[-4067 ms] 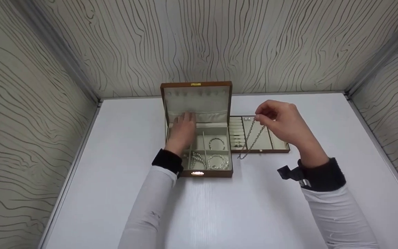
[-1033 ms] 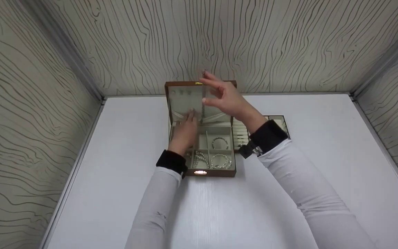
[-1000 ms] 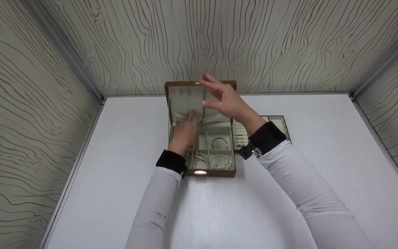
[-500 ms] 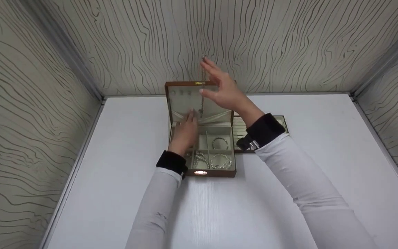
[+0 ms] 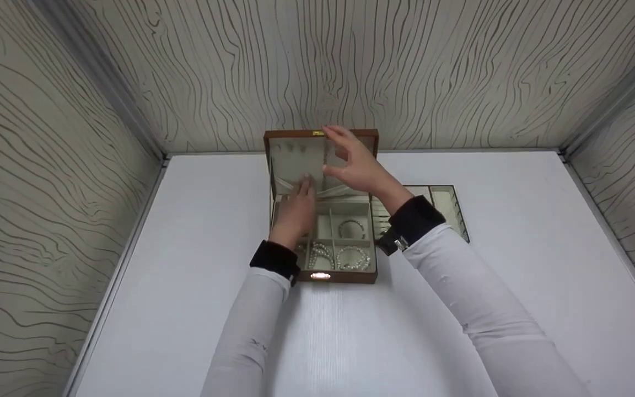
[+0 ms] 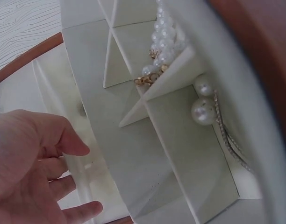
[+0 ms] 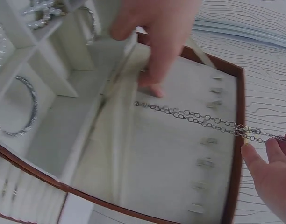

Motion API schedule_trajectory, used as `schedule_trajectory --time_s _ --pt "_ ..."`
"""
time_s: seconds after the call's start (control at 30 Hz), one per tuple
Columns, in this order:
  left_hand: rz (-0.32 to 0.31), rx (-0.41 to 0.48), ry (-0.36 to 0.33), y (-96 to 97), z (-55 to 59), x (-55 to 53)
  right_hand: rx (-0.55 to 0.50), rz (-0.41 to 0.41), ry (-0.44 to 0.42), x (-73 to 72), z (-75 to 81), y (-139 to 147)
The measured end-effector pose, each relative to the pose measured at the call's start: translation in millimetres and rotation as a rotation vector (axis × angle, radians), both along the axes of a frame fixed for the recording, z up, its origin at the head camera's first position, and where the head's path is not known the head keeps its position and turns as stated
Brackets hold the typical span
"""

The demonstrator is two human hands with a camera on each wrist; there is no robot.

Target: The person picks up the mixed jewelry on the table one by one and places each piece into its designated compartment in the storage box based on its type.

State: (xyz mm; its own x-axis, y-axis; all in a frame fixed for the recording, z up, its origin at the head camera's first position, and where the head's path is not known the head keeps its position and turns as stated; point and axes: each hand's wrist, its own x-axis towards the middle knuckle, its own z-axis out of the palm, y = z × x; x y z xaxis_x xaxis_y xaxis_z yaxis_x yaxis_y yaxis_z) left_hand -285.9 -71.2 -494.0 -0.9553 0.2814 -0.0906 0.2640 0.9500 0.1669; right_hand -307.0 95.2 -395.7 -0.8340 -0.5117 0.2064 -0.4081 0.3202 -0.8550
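A brown jewelry box [image 5: 345,277] stands with its cream-lined lid [image 5: 290,162] raised. My left hand [image 5: 295,212] reaches over the compartments, fingertips hooked at the rim of the fabric pocket [image 7: 117,154] inside the lid, drawing it down and outward. A silver chain necklace [image 7: 203,120] hangs doubled from the fingertips of my right hand [image 5: 359,168], in front of the lid. Its lower end reaches the pocket's rim beside a left fingertip in the right wrist view. Small loops [image 7: 206,162] line the lid near its top edge.
The compartments hold pearl strings [image 6: 164,42], a silver bracelet [image 7: 33,105], and two large pearls [image 6: 203,111] with a thin chain [image 6: 225,135]. A shallow jewelry tray [image 5: 447,204] lies right of the box, partly behind my right wrist. A patterned wall stands behind.
My right hand has carried the necklace from over the tray to the lid, rose half a second ago, then came lower. My left hand has stayed at the pocket.
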Motion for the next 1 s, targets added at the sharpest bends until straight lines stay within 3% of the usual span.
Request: schedule_trajectory --time_s 0.27,0.43,0.57,1.0 --pt "0.002 -0.013 -0.006 1.7 2.2 0.0 0.040 -0.030 -0.053 1.5 -40.6 -3" --pt "0.001 -0.017 0.005 3.0 1.2 0.4 0.073 -0.059 -0.055 0.6 -54.5 -5" --pt "0.004 -0.016 0.007 2.5 1.4 1.4 0.105 -0.067 -0.049 -0.9 -56.6 -7" --pt "0.016 -0.018 0.000 2.2 2.9 1.5 0.293 -0.035 -0.037 -6.6 -40.5 -13"
